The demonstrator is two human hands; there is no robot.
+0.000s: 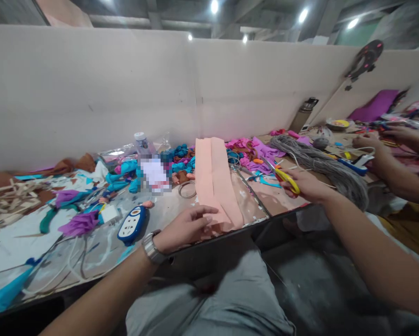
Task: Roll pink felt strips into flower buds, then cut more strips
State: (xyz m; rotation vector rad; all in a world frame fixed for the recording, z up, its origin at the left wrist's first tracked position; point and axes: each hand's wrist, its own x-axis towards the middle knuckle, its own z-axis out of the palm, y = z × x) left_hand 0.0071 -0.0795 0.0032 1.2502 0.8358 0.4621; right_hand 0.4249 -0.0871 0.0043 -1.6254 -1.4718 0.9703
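Observation:
A long strip of peach crepe paper (216,172) lies on the table in front of me, with a second layer folded or laid along it. My left hand (190,226) is at its near end, fingers bent and closed on the paper by the table edge. A metal watch is on that wrist. To the right, my right hand (309,185) grips a pair of scissors (288,180) by the yellow handles. Their blades point away to the left, apart from the peach paper.
Left are a blue-and-white power strip (129,225), cables and purple paper (81,221). A bottle (141,142) stands near the low partition (125,88). Crumpled coloured paper lies behind the strip. Right are a grey wire bundle (321,161) and a co-worker's hands (373,144).

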